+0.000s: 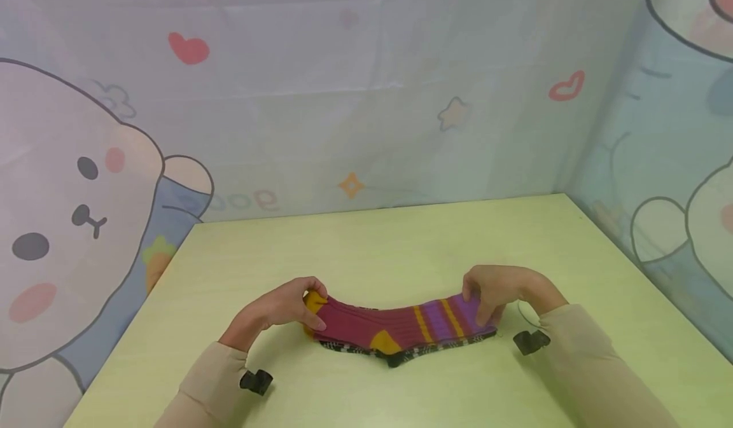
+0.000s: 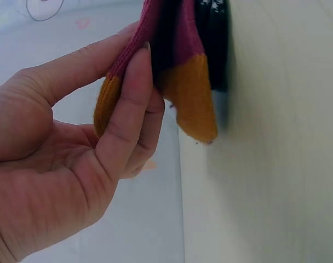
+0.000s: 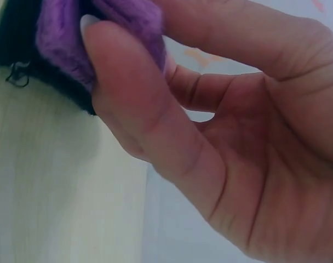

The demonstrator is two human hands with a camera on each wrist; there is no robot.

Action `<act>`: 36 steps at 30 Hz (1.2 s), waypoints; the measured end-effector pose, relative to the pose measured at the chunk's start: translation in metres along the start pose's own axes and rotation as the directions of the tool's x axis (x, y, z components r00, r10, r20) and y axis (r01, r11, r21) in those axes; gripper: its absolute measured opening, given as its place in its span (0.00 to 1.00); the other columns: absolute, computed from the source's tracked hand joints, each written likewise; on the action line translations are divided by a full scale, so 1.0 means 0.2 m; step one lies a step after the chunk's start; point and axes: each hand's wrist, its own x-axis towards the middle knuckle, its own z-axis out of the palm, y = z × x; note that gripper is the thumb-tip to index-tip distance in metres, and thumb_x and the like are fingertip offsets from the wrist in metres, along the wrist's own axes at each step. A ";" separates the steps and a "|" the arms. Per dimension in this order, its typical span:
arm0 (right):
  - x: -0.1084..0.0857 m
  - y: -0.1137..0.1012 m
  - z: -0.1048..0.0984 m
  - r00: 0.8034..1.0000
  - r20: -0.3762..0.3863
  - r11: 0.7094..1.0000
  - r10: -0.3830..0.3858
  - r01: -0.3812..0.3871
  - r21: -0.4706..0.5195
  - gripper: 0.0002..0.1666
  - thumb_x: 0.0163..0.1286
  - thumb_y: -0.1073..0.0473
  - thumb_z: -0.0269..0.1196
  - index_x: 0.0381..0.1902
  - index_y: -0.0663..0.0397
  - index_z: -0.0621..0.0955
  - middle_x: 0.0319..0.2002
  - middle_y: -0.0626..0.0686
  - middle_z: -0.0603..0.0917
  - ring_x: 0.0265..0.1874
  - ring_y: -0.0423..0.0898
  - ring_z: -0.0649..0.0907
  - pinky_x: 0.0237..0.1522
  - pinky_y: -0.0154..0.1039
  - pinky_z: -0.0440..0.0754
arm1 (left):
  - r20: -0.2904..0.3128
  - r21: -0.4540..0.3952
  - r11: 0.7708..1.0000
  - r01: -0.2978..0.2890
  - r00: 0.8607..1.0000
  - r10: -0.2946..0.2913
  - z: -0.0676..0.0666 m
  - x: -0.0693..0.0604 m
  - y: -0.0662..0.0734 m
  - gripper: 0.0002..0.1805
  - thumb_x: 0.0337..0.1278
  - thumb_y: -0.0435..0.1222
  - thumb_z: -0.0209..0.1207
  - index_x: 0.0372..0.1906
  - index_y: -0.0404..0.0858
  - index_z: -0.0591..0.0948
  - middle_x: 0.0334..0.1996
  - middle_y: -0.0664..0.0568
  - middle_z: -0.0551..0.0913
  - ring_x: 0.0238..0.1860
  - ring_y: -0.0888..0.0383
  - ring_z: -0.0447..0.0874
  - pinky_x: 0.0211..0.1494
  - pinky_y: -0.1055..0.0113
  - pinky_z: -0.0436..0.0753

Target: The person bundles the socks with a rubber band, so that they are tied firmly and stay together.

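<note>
A maroon sock (image 1: 366,326) with mustard toe and heel and a purple striped cuff lies over a black patterned sock (image 1: 424,350), whose lower edge shows. The left hand (image 1: 289,304) pinches the toe end; in the left wrist view the hand (image 2: 90,131) has the upper layer between its fingers, with a second mustard toe (image 2: 191,98) hanging beside it. At the cuff, the right hand (image 1: 498,291) pinches the purple end. The right wrist view shows the hand (image 3: 210,120) gripping the purple cuff (image 3: 62,41), the black sock beneath it.
The socks are on a pale yellow-green table (image 1: 366,250). Behind and beside it hangs a cloth (image 1: 366,97) printed with bears, hearts and stars. A small black device sits at each wrist.
</note>
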 end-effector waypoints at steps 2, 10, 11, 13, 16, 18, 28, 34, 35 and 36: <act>0.00 0.00 0.00 1.000 0.004 1.000 0.008 -0.008 -0.011 0.23 0.50 0.74 0.76 0.40 0.63 0.76 0.38 0.59 0.75 0.25 0.53 0.86 0.31 0.44 0.86 | 0.013 -0.010 1.000 0.011 1.000 -0.011 0.00 0.00 -0.01 0.24 0.48 0.28 0.74 0.47 0.33 0.74 0.41 0.44 0.75 0.43 0.50 0.74 0.43 0.63 0.81; 0.00 0.00 0.00 1.000 0.012 0.999 0.022 -0.022 -0.044 0.22 0.50 0.72 0.77 0.39 0.62 0.76 0.37 0.59 0.76 0.23 0.53 0.87 0.30 0.45 0.86 | 0.007 -0.006 1.000 0.004 1.000 -0.004 0.00 0.01 -0.02 0.24 0.48 0.26 0.73 0.47 0.31 0.73 0.41 0.43 0.74 0.41 0.50 0.74 0.41 0.62 0.83; 0.00 0.00 0.00 1.000 0.011 0.998 0.022 -0.022 -0.052 0.23 0.50 0.72 0.77 0.39 0.61 0.76 0.37 0.59 0.76 0.23 0.53 0.86 0.30 0.45 0.86 | 0.008 -0.002 1.000 0.000 1.000 0.000 0.01 0.01 -0.03 0.24 0.48 0.26 0.73 0.47 0.31 0.73 0.40 0.43 0.74 0.41 0.50 0.74 0.40 0.62 0.83; 0.00 0.00 0.00 1.000 0.009 0.997 0.022 -0.021 -0.070 0.23 0.50 0.72 0.77 0.39 0.61 0.76 0.37 0.59 0.77 0.22 0.52 0.86 0.29 0.44 0.86 | 0.006 0.017 1.000 -0.005 1.000 0.005 0.01 0.01 -0.02 0.24 0.47 0.25 0.73 0.47 0.31 0.73 0.40 0.44 0.74 0.41 0.50 0.74 0.40 0.62 0.83; 0.00 0.00 -0.01 1.000 0.006 0.996 0.025 -0.024 -0.084 0.23 0.50 0.72 0.77 0.39 0.61 0.75 0.36 0.58 0.77 0.22 0.52 0.86 0.29 0.44 0.85 | -0.002 0.044 0.999 -0.004 1.000 0.004 0.01 0.01 -0.02 0.24 0.47 0.25 0.74 0.48 0.32 0.73 0.40 0.44 0.73 0.41 0.50 0.73 0.40 0.63 0.82; 0.00 0.00 -0.01 1.000 0.005 0.996 0.027 -0.026 -0.090 0.24 0.50 0.71 0.77 0.39 0.60 0.75 0.36 0.58 0.77 0.22 0.51 0.86 0.29 0.44 0.85 | -0.009 0.076 0.997 -0.004 1.000 0.004 0.02 0.01 -0.01 0.25 0.46 0.25 0.74 0.48 0.32 0.73 0.40 0.45 0.73 0.42 0.50 0.72 0.41 0.64 0.81; 0.00 0.01 0.00 1.000 0.022 0.995 0.016 -0.014 -0.097 0.24 0.51 0.71 0.77 0.40 0.60 0.74 0.36 0.57 0.76 0.24 0.50 0.85 0.29 0.44 0.85 | -0.002 0.129 0.991 0.043 0.999 -0.043 0.02 0.00 -0.02 0.26 0.50 0.30 0.73 0.52 0.32 0.73 0.40 0.45 0.74 0.38 0.51 0.74 0.35 0.61 0.81; 0.00 0.02 0.00 1.000 0.026 0.994 0.014 -0.011 -0.109 0.24 0.52 0.70 0.77 0.40 0.60 0.73 0.37 0.57 0.76 0.24 0.50 0.85 0.29 0.45 0.85 | 0.041 0.119 0.993 0.015 0.999 -0.020 -0.01 -0.01 -0.03 0.19 0.60 0.27 0.66 0.54 0.31 0.74 0.42 0.45 0.75 0.36 0.52 0.77 0.39 0.58 0.82; 0.00 0.02 0.00 1.000 0.027 0.994 0.013 -0.010 -0.110 0.24 0.52 0.70 0.77 0.40 0.60 0.73 0.37 0.58 0.76 0.24 0.50 0.85 0.29 0.45 0.85 | 0.044 0.121 0.993 0.013 0.999 -0.018 -0.01 -0.01 -0.03 0.18 0.60 0.27 0.65 0.53 0.31 0.74 0.42 0.45 0.75 0.36 0.52 0.77 0.39 0.58 0.82; 0.00 0.01 0.00 0.999 0.028 0.994 0.015 -0.012 -0.109 0.24 0.52 0.70 0.77 0.40 0.60 0.73 0.37 0.58 0.76 0.24 0.50 0.85 0.28 0.46 0.85 | 0.046 0.125 0.992 0.012 0.999 -0.018 -0.02 -0.01 -0.03 0.18 0.60 0.26 0.65 0.54 0.31 0.75 0.42 0.45 0.75 0.36 0.53 0.77 0.39 0.58 0.82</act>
